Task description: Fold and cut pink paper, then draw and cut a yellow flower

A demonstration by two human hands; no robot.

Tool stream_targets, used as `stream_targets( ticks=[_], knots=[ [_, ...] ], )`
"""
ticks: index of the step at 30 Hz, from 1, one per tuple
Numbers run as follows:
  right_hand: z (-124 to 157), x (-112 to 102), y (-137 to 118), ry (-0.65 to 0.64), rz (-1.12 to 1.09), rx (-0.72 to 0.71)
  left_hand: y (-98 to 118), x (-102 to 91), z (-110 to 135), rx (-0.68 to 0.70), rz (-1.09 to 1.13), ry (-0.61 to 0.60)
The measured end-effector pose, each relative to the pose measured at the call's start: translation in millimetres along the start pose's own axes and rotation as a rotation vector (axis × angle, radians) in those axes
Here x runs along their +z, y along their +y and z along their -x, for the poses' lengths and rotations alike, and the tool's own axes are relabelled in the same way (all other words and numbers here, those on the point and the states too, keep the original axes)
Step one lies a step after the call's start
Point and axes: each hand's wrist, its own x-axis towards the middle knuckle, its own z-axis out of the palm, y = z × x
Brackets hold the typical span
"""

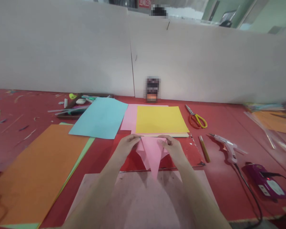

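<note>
A folded pink paper [152, 154], pointed toward me like a kite, lies on a red mat [193, 152] in the middle of the table. My left hand [126, 145] pinches its upper left corner with fingers closed. My right hand [173, 147] pinches its upper right corner in the same way. Both hands press the top folds of the paper together. Beneath my forearms lies a large pale pink sheet [138, 200].
Behind the hands lie a yellow sheet [160, 119], a pink sheet [129, 116] and a light blue sheet [100, 117]. An orange sheet [35, 171] covers the left. To the right are scissors [196, 118], a glue stick [204, 148], a glue gun [227, 147] and a purple device [267, 182].
</note>
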Motion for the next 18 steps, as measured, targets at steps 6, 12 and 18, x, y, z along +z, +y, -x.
stream_targets(
  ticks=[6, 12, 18],
  knots=[
    [1.4, 3.6, -2.0, 0.027, 0.085, -0.024, -1.1, 5.4, 1.8, -0.01, -0.026, -0.026],
    [1.0, 7.0, 4.0, -0.003, 0.098, -0.034, -5.3, 3.7, -0.7, 0.071, -0.228, 0.038],
    [-0.4, 8.5, 7.3, -0.001, 0.04, -0.02, -9.1, 3.9, -1.6, 0.078, -0.217, 0.073]
  ],
)
